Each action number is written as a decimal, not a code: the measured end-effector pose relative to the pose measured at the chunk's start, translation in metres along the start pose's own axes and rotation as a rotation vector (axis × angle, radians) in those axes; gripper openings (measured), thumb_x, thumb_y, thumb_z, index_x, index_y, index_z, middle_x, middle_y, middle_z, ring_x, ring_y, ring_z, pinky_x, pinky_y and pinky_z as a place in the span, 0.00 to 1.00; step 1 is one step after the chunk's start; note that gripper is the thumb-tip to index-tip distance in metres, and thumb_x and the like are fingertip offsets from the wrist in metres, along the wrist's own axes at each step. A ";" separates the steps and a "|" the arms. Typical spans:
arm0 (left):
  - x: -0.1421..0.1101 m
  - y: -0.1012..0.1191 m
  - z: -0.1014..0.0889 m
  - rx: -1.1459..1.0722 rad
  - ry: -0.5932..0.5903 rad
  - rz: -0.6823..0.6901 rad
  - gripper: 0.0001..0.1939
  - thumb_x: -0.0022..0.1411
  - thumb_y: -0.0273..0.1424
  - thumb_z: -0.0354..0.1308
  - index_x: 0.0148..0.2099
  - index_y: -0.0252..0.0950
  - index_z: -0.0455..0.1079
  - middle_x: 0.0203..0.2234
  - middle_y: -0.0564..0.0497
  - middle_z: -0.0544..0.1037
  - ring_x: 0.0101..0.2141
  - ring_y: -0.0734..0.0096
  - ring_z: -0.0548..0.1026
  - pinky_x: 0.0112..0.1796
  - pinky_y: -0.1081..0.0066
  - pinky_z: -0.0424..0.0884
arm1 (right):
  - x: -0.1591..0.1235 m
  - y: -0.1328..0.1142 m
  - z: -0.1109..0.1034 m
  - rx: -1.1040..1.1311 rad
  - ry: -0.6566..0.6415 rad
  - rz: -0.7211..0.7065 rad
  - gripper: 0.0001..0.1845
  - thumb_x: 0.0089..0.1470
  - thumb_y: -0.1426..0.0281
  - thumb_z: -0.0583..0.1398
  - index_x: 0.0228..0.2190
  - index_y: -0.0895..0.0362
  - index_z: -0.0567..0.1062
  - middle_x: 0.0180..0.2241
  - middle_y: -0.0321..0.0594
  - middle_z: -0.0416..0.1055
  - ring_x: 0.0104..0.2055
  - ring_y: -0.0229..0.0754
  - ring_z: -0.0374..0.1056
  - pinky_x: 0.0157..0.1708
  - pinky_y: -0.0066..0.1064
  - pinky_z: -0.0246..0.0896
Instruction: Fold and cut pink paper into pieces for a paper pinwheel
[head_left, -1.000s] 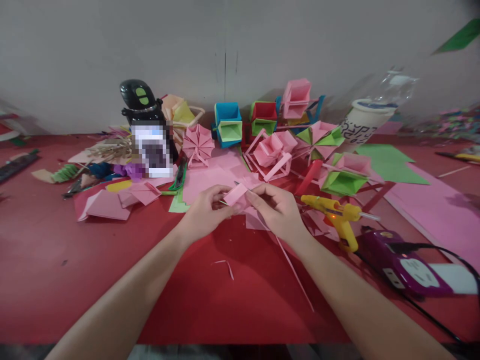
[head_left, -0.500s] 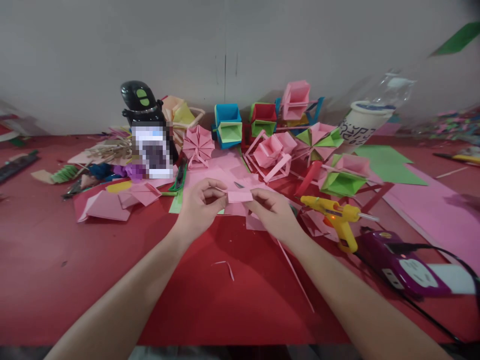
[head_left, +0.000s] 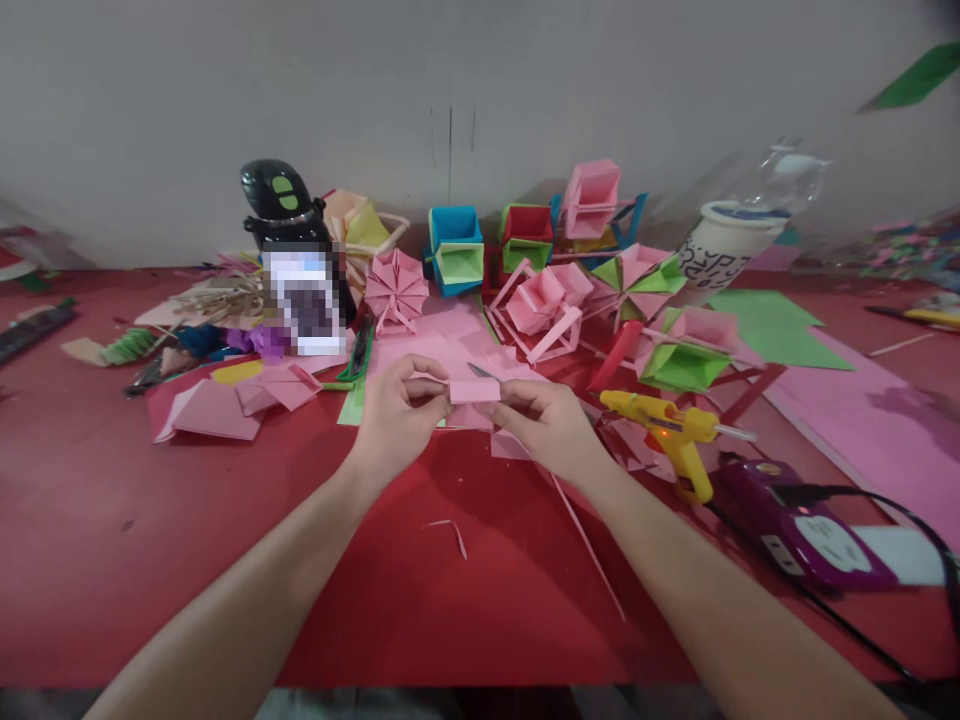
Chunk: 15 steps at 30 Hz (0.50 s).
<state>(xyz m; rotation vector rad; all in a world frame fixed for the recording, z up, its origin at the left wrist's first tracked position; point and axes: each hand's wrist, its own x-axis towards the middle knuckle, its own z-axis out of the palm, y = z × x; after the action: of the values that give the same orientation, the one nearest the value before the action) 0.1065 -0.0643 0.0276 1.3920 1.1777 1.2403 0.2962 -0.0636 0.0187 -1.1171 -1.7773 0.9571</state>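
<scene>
Between my two hands is a small folded piece of pink paper (head_left: 474, 391), held up above the table. My left hand (head_left: 401, 405) pinches its left end between thumb and fingers. The right end is gripped by my right hand (head_left: 546, 420), its thumb along the lower edge. Just behind the piece shows a pointed grey metal tip (head_left: 481, 371); what it belongs to is hidden. Pink paper sheets (head_left: 427, 350) lie under and beyond my hands. A thin pink paper strip (head_left: 589, 545) runs along the table below my right hand.
A yellow glue gun (head_left: 667, 430) with a glowing light lies right of my right hand, beside a purple power strip (head_left: 814, 530) with black cables. Folded paper models (head_left: 457, 250) line the back. A propped phone (head_left: 306, 300) and folded pink papers (head_left: 217, 408) are on the left.
The pink paper piece has shifted slightly left in my hands. My right thumb and fingers have moved left along it, and more of the metal tip shows behind.
</scene>
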 end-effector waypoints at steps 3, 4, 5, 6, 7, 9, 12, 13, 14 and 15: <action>-0.001 0.000 0.001 0.020 0.012 0.001 0.12 0.52 0.22 0.61 0.39 0.36 0.66 0.23 0.54 0.79 0.23 0.76 0.75 0.25 0.77 0.67 | -0.001 -0.001 0.000 -0.015 0.005 0.000 0.12 0.57 0.69 0.61 0.22 0.58 0.73 0.21 0.35 0.72 0.25 0.37 0.67 0.28 0.29 0.61; -0.001 -0.001 0.002 0.023 0.004 -0.007 0.13 0.52 0.22 0.62 0.40 0.37 0.65 0.24 0.54 0.80 0.23 0.76 0.75 0.25 0.77 0.68 | -0.001 -0.001 0.000 -0.028 0.024 -0.006 0.12 0.57 0.70 0.60 0.22 0.58 0.73 0.21 0.35 0.72 0.25 0.37 0.67 0.28 0.28 0.61; -0.001 -0.001 0.002 0.020 -0.006 -0.015 0.15 0.52 0.22 0.62 0.41 0.37 0.64 0.25 0.55 0.80 0.24 0.76 0.76 0.26 0.77 0.69 | -0.001 0.000 0.001 -0.040 0.045 -0.011 0.11 0.56 0.71 0.60 0.23 0.58 0.73 0.21 0.35 0.72 0.25 0.37 0.67 0.28 0.28 0.61; -0.001 -0.002 0.003 0.015 -0.017 -0.022 0.16 0.51 0.21 0.63 0.41 0.37 0.63 0.25 0.55 0.79 0.24 0.75 0.77 0.27 0.76 0.70 | -0.002 0.000 0.001 -0.046 0.063 -0.015 0.10 0.56 0.72 0.60 0.23 0.58 0.73 0.21 0.35 0.71 0.25 0.37 0.67 0.27 0.28 0.61; 0.000 -0.003 0.003 0.011 -0.024 -0.024 0.16 0.51 0.21 0.63 0.40 0.38 0.62 0.24 0.56 0.78 0.25 0.75 0.77 0.28 0.76 0.71 | -0.002 0.001 0.001 -0.045 0.073 -0.017 0.10 0.56 0.72 0.60 0.23 0.58 0.73 0.21 0.35 0.71 0.25 0.36 0.67 0.27 0.28 0.61; 0.001 -0.005 0.003 0.002 -0.011 -0.008 0.16 0.50 0.20 0.63 0.37 0.38 0.61 0.22 0.58 0.76 0.25 0.75 0.77 0.28 0.76 0.71 | -0.001 0.003 0.002 -0.016 0.074 -0.013 0.10 0.57 0.70 0.61 0.24 0.58 0.72 0.21 0.34 0.71 0.25 0.37 0.68 0.28 0.28 0.62; 0.002 -0.006 0.003 -0.012 0.046 0.040 0.16 0.51 0.21 0.64 0.34 0.38 0.59 0.22 0.58 0.73 0.23 0.78 0.74 0.26 0.77 0.70 | -0.001 0.005 0.004 0.079 0.026 0.024 0.13 0.58 0.65 0.62 0.25 0.58 0.72 0.23 0.36 0.73 0.27 0.38 0.72 0.29 0.29 0.65; 0.002 -0.006 0.002 -0.018 0.059 0.053 0.16 0.51 0.22 0.65 0.34 0.38 0.59 0.22 0.58 0.73 0.23 0.78 0.74 0.26 0.77 0.70 | -0.001 0.005 0.005 0.111 0.005 0.041 0.14 0.58 0.63 0.62 0.25 0.58 0.73 0.24 0.37 0.74 0.28 0.39 0.72 0.30 0.29 0.66; 0.002 -0.006 0.002 -0.022 0.064 0.061 0.16 0.51 0.23 0.65 0.34 0.38 0.60 0.22 0.58 0.73 0.23 0.78 0.73 0.26 0.77 0.70 | -0.001 0.006 0.006 0.136 -0.011 0.057 0.15 0.58 0.61 0.62 0.26 0.58 0.73 0.24 0.38 0.75 0.28 0.39 0.73 0.30 0.29 0.67; 0.002 -0.006 0.001 -0.022 0.066 0.065 0.16 0.51 0.23 0.66 0.35 0.38 0.60 0.22 0.58 0.73 0.23 0.78 0.74 0.26 0.77 0.70 | -0.001 0.006 0.006 0.150 -0.019 0.070 0.15 0.58 0.61 0.62 0.26 0.58 0.73 0.24 0.38 0.75 0.27 0.39 0.73 0.30 0.29 0.68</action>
<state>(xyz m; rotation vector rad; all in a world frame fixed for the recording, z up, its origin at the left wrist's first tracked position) 0.1075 -0.0613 0.0218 1.3920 1.1677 1.3499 0.2928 -0.0641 0.0107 -1.0834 -1.6611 1.1269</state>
